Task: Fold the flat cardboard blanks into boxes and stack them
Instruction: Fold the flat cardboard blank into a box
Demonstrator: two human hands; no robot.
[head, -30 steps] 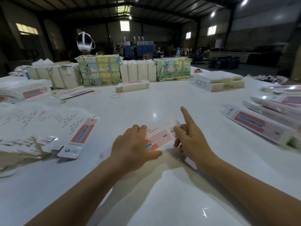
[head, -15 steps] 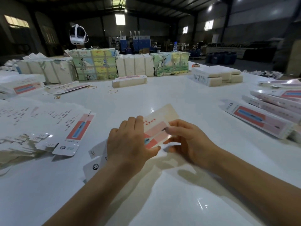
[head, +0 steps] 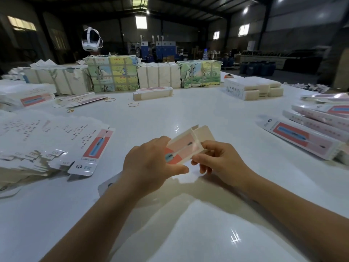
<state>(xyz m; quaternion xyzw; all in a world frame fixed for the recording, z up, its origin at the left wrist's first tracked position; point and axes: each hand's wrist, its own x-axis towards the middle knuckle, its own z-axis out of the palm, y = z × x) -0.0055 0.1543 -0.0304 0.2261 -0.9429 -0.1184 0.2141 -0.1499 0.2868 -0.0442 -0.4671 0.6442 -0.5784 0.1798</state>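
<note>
We see, from a camera worn on the head, two bare hands holding one cardboard blank (head: 184, 147) just above a glossy white table (head: 217, 118). The left hand (head: 151, 167) grips the near end of the blank, fingers curled over its printed face and thumb below. The right hand (head: 217, 161) pinches the far side, fingers curled against the edge. The blank is partly opened: a side wall stands up and a plain end flap (head: 204, 133) sticks out beyond it. We judge the card to be thin, very light and springy, stiff only along its panels and ready to bend at the scored creases; its printed face looks glossy and may slip. The safest hold, we think, is by the edges beside a crease, with light pressure, since a hard squeeze could dent or buckle it. A spread pile of flat blanks (head: 56, 144) lies to the left; folded boxes (head: 302, 137) lie stacked to the right.
</note>
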